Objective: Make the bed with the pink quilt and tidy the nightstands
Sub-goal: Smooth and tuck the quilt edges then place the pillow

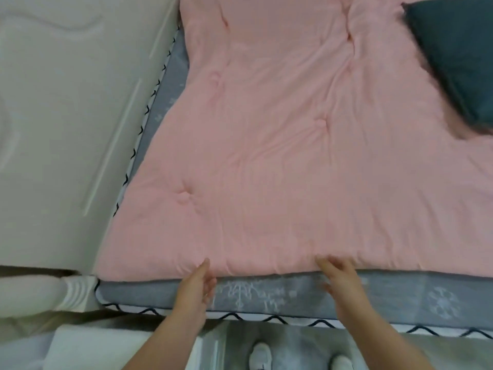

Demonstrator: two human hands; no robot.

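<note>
A: Where is the quilt (280,156)?

B: It lies spread out flat on the bed (293,292). It is pink and a bit wrinkly, with small puffy dimples in it. Its near edge runs along just short of the bed's edge.

A: What shows under it?

B: A gray sheet (394,292) with white drawings on it. It shows as a strip in front of the quilt and a thin strip on the left side too. A zigzag trim (293,320) runs along the bed's edge.

A: What are the hands doing?

B: Both reach out to the near edge of the quilt. The left hand (196,287) has its fingers (204,265) straight, and the tips touch the quilt's edge. The right hand (340,280) is spread wide, fingers loose, lying over the edge of the quilt and the sheet. It is a bit blurry. Neither hand holds anything.

A: What else is on the bed?

B: A dark green pillow (453,54) sits on top of the quilt, far off at the right corner.

A: And on the left?

B: A white headboard (66,116) stands right beside the bed.

A: Anything down low?

B: Two white shoes (261,355) on the floor, between the arms.
</note>
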